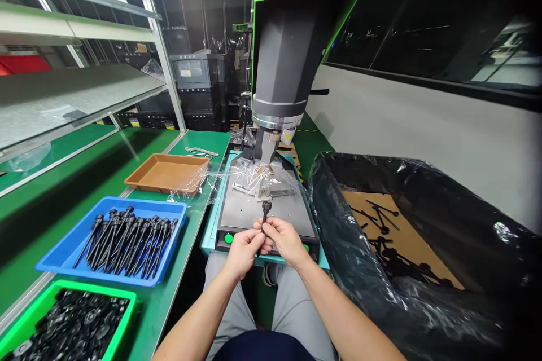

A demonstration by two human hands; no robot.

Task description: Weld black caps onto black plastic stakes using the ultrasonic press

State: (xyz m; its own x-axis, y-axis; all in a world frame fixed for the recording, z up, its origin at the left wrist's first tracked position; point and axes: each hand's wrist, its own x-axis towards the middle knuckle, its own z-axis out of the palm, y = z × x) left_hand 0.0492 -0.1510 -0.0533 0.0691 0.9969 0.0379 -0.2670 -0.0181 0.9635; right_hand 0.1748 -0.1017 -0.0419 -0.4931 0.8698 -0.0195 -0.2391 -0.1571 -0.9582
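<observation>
Both hands meet at the front edge of the grey machine base [241,211]. My left hand [245,248] pinches the lower part of a thin black stemmed part [266,211]. Fingers of my right hand [284,240] close on the same part, a little higher. Its wider black head points up and away, toward the machine's fixture [265,183]. Clear plastic film [245,172] lies around that fixture, beneath the grey press head [282,56]. The lower end of the stem is mostly hidden by the fingers.
A blue tray [171,254] of black stemmed parts and a green tray [129,316] of small black pieces stand at left. Behind them are a brown tray [163,172] and a wrench [202,152]. At right, a black-lined box [339,231] holds more stemmed parts. Green buttons flank the hands.
</observation>
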